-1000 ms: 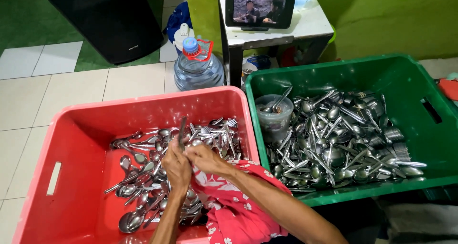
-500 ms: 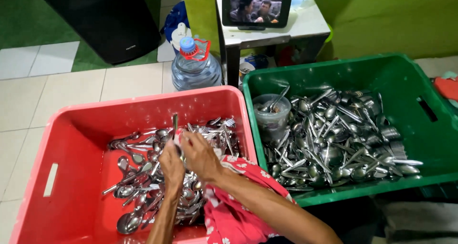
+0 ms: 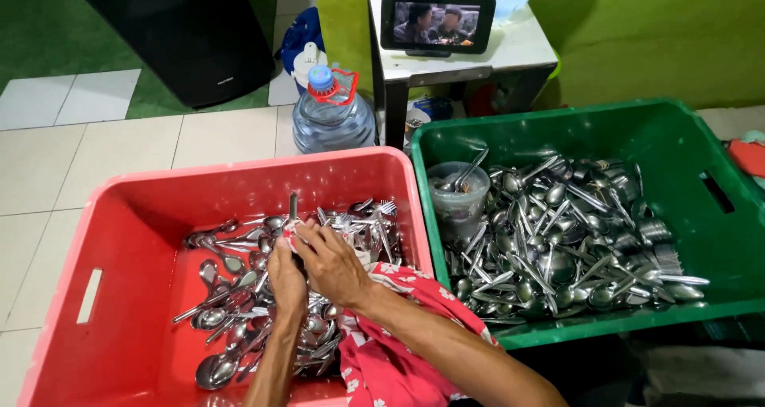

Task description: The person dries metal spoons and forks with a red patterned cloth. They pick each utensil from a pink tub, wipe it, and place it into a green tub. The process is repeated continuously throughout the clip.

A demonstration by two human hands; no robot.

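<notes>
View: looking down from the head at two crates side by side on a tiled floor.
Left hand: over the middle of the red crate, fingers curled shut around the lower part of a metal utensil.
Right hand: just beside the left hand and touching it, fingers bent over the same utensil with a fold of red flowered cloth under the palm; how tightly it grips I cannot tell.
Utensil: stands almost upright, its long axis running near to far, its handle end poking out past the fingertips on the far side of both hands.
Which hand is nearer: both are on it; the left holds it lower down, the right wraps it from the right.
Pile of spoons and forks: lies loose in the red crate, under and to the left of the hands.
Green crate: to the right, filled with more cutlery, with a small plastic tub at its left end.
Far side: a water bottle and a small table bearing a screen.
</notes>
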